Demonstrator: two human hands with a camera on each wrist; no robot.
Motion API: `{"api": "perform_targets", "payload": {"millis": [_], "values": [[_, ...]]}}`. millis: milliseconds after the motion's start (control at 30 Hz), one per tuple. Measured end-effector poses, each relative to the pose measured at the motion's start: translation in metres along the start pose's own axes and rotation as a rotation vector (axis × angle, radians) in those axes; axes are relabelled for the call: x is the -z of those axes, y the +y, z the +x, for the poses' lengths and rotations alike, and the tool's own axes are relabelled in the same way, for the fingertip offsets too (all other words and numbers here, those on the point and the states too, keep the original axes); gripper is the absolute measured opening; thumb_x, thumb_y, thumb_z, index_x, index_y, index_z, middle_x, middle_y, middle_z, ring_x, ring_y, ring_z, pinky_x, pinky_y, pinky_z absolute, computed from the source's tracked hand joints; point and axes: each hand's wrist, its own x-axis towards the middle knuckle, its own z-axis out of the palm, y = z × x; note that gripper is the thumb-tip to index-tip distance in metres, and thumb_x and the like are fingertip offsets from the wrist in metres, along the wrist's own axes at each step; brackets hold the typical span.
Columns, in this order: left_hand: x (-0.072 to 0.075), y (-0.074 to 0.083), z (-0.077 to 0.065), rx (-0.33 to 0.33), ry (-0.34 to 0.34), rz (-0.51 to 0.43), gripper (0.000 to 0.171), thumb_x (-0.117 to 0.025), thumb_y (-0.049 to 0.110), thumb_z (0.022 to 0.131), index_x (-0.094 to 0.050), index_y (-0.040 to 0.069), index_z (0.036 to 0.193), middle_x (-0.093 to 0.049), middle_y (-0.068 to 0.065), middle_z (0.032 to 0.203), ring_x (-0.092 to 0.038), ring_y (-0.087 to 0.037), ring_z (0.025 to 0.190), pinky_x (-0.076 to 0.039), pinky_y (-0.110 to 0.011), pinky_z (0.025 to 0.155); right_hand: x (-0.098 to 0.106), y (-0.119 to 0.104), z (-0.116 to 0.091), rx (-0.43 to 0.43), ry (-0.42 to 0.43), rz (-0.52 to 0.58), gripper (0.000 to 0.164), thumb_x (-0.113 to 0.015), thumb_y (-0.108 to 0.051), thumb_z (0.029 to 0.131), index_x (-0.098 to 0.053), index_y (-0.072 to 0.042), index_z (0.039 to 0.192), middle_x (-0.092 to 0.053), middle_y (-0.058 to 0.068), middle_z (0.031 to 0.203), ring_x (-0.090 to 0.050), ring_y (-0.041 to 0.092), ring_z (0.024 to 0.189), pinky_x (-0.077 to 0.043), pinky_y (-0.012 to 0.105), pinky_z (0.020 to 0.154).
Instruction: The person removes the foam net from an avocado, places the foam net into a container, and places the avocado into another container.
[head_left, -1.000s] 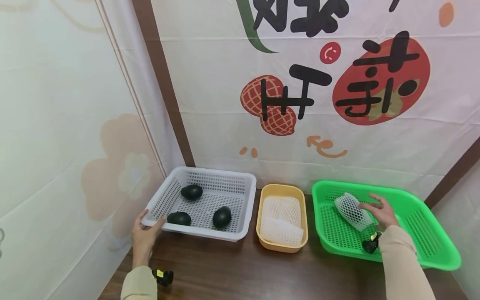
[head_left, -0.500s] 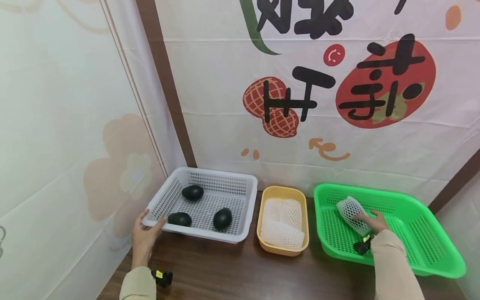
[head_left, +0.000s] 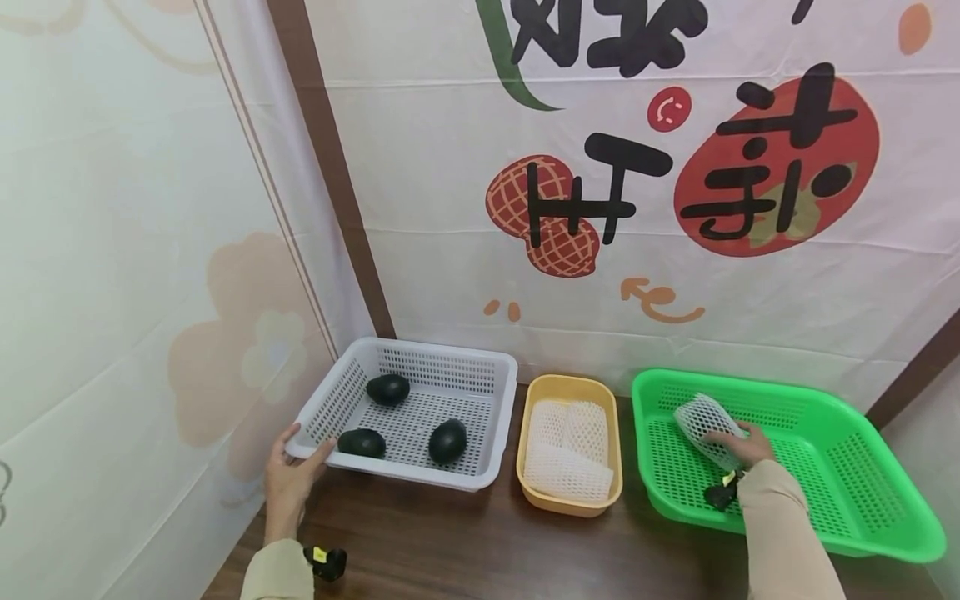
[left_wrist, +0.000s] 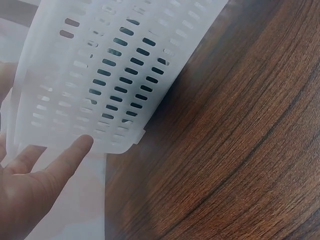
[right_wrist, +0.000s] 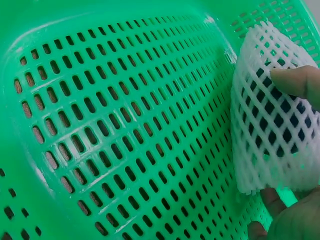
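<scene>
A white plastic basket (head_left: 420,475) on the left holds several dark green avocados, such as the near right one (head_left: 447,442). My left hand (head_left: 288,483) grips the basket's near left corner; in the left wrist view fingers (left_wrist: 70,160) lie against its perforated outer wall. Inside the green basket (head_left: 840,467) on the right, my right hand (head_left: 742,446) holds a white foam net sleeve (right_wrist: 270,135) with a dark avocado inside. Through the mesh, the right wrist view shows the fruit's dark skin. The thumb lies on top of the sleeve, other fingers below it.
Between the two baskets stands a small yellow basket (head_left: 567,504) with several white foam net sleeves (head_left: 567,471) in it. All stand on a brown wooden table (head_left: 465,550). A printed cloth wall (head_left: 450,267) rises right behind them, another on the left.
My right hand has moved left and down onto the sleeved avocado and now holds it. The left hand has stayed on the white basket's corner. The head view has shifted slightly.
</scene>
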Motion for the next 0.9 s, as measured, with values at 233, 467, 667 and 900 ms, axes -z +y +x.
{"api": "perform_targets", "payload": {"millis": [233,467,667,900], "values": [[-0.005,0.018,-0.013,0.015,0.01,0.042,0.088,-0.083,0.02,0.078,-0.032,0.013,0.15,-0.043,-0.025,0.138,-0.05,-0.031,0.113,-0.057,-0.019,0.069,-0.004,-0.004,-0.002,-0.018,0.056,0.079,0.098,-0.061,-0.049,0.089,-0.011,0.011,0.148,-0.018,0.041,0.141,-0.031,0.057,0.123,-0.045,0.062,0.091],[-0.001,-0.004,0.004,0.03,0.016,0.038,0.096,-0.088,0.033,0.071,-0.034,0.021,0.15,-0.043,-0.021,0.139,-0.053,-0.028,0.113,-0.058,-0.026,0.075,-0.009,-0.007,-0.004,-0.026,0.074,0.143,0.097,-0.063,-0.049,0.089,-0.012,0.01,0.147,-0.019,0.04,0.141,-0.031,0.056,0.123,-0.046,0.063,0.09],[0.003,-0.027,0.022,0.029,0.033,0.05,0.102,-0.09,0.044,0.063,-0.036,0.028,0.148,-0.046,-0.016,0.139,-0.051,-0.033,0.117,-0.058,-0.023,0.069,-0.008,-0.009,-0.007,0.001,0.051,0.164,0.093,-0.06,-0.047,0.091,-0.011,0.01,0.147,-0.017,0.039,0.142,-0.028,0.056,0.125,-0.043,0.063,0.092],[0.001,-0.008,0.009,0.031,0.005,0.018,0.098,-0.09,0.033,0.069,-0.035,0.023,0.149,-0.042,-0.023,0.14,-0.053,-0.032,0.113,-0.059,-0.028,0.07,-0.004,-0.016,-0.011,-0.009,0.048,0.227,0.09,-0.059,-0.042,0.093,-0.009,0.008,0.148,-0.014,0.039,0.143,-0.027,0.055,0.125,-0.044,0.063,0.091]]}}
